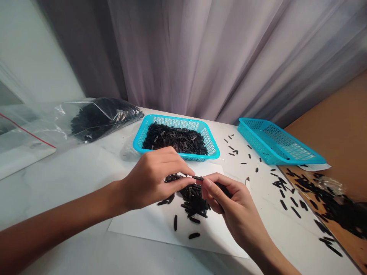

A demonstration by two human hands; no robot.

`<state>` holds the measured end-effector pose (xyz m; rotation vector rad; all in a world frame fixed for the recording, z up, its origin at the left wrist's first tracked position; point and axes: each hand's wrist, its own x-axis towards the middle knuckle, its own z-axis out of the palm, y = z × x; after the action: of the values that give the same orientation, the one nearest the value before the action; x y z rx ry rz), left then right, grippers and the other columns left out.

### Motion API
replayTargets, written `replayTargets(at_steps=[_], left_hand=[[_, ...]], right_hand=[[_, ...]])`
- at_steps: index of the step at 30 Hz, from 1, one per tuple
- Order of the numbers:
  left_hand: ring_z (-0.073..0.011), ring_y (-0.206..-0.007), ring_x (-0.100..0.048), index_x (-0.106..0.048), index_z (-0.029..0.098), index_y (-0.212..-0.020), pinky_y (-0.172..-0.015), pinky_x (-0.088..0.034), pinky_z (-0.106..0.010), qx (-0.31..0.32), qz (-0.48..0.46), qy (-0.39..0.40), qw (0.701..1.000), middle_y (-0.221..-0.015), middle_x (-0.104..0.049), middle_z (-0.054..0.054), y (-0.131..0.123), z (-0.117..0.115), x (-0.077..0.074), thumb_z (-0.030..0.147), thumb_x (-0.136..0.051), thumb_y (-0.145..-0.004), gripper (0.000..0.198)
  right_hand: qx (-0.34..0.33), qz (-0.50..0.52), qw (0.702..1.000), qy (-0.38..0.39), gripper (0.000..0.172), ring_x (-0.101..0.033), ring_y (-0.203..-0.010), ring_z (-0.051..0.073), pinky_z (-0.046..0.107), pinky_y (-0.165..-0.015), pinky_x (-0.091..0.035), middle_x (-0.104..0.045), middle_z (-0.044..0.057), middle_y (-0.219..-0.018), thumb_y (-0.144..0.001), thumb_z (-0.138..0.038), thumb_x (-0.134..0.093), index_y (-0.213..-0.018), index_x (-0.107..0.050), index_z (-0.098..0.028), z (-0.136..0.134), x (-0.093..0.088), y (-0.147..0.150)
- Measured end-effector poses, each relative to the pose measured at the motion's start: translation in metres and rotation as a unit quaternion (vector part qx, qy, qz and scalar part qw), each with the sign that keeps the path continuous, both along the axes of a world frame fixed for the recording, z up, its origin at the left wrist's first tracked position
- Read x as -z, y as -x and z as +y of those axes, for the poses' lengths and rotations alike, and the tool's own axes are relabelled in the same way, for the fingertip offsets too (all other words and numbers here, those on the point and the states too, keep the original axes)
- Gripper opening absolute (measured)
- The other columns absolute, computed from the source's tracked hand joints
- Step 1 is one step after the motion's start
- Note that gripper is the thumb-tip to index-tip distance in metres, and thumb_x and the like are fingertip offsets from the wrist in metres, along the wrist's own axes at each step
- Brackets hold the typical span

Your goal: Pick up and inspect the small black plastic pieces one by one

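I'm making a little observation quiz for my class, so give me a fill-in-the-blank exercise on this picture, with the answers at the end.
1. The left hand and right hand meet at a thin piece coloured ____.
2. The sheet under the loose pile looks to be made of ____.
3. The thin strip on the clear bag is coloured ____.
4. In the picture, the heaped basket stands to the ____ of the other basket.

Missing words: black; paper; red; left.

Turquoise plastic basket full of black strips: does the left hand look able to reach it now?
Probably yes: the left hand appears close to that basket, with nothing visible between them.
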<state>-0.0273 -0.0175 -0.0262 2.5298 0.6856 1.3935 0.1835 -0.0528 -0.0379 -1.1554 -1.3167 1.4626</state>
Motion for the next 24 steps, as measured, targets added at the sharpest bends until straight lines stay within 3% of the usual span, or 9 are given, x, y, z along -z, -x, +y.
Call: replayTargets(at_steps=[24], left_hand=[[-0.0139, -0.072, -0.062, -0.07, 0.016, -0.09, -0.067, -0.054, -0.028, 0.011, 0.005, -0.038, 0.999, -0.077, -0.074, -0.002, -0.0005, 0.0005, 0.0007, 0.014, -0.07, -0.088, 0.003]], right_hand=[[0.014, 0.038, 0.999, 0.029, 0.02, -0.035, -0.053, 0.009, 0.025, -0.047, -0.02, -0.052, -0.002, -0.062, -0.084, -0.039, -0.075, -0.088, -0.073, -0.019, -0.0028, -0.0008, 0.0011]])
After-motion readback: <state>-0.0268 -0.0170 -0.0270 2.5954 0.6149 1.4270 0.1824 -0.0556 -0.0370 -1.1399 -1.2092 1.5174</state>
